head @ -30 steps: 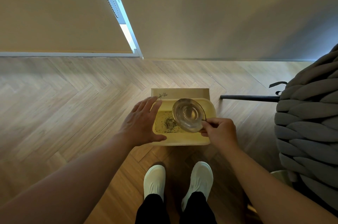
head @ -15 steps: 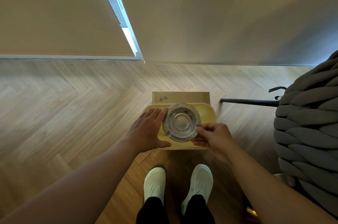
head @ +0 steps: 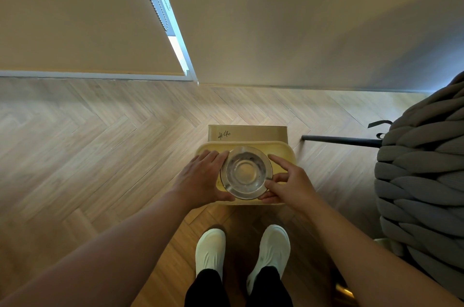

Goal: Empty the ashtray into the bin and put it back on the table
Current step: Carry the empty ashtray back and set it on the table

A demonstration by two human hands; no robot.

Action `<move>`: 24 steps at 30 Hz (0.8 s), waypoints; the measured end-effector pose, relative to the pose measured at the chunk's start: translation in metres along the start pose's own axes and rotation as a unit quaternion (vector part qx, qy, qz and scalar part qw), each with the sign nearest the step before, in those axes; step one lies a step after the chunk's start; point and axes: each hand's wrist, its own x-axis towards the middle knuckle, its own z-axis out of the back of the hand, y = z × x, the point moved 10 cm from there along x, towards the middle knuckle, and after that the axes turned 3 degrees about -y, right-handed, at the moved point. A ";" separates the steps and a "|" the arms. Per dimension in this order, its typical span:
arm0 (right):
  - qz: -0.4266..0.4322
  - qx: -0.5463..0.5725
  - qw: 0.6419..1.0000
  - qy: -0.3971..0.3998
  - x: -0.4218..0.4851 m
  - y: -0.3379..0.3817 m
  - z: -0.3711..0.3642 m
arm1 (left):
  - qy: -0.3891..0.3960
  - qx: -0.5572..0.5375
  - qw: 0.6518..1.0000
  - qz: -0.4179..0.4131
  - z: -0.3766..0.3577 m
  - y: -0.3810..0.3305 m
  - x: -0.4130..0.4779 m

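A round clear glass ashtray [head: 246,172] is held level over the open yellow bin [head: 283,149] on the floor. My right hand [head: 288,185] pinches its right rim with thumb and fingers. My left hand [head: 203,177] lies along its left side, fingers spread against the rim and the bin's left edge. The ashtray's bowl looks empty. It hides most of the bin's inside.
A brown cardboard flap [head: 247,133] marked "#46" stands behind the bin. A grey chunky-knit seat [head: 424,171] with a black leg [head: 341,140] is at the right. My white shoes [head: 242,251] stand just before the bin. Wall and window blind lie ahead.
The ashtray went from tilted over the bin to level and moved left toward my left hand. My left hand now touches its left rim, and my right fingers have spread along the right rim.
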 end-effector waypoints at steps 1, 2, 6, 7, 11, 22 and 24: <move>0.015 -0.034 0.999 0.004 0.000 0.004 0.000 | 0.003 0.000 1.000 -0.001 -0.001 0.000 0.000; 0.028 -0.064 0.997 0.012 0.001 0.007 -0.001 | 0.005 -0.001 1.000 -0.002 -0.001 0.000 0.000; 0.071 -0.191 0.978 0.054 0.002 0.018 -0.008 | 0.008 -0.016 1.000 0.000 0.002 0.003 0.001; 0.091 -0.248 0.963 0.052 0.002 0.022 -0.008 | 0.007 -0.017 1.000 0.001 0.003 0.003 0.001; 0.142 -0.362 0.921 0.030 0.005 0.032 -0.010 | 0.006 -0.012 1.000 0.000 0.004 0.001 0.004; 0.188 -0.446 0.875 0.011 0.004 0.040 -0.023 | -0.003 0.013 1.000 0.006 0.000 -0.002 0.001; 0.188 -0.454 0.871 0.011 0.004 0.039 -0.025 | -0.002 0.016 1.000 0.007 -0.001 -0.002 0.001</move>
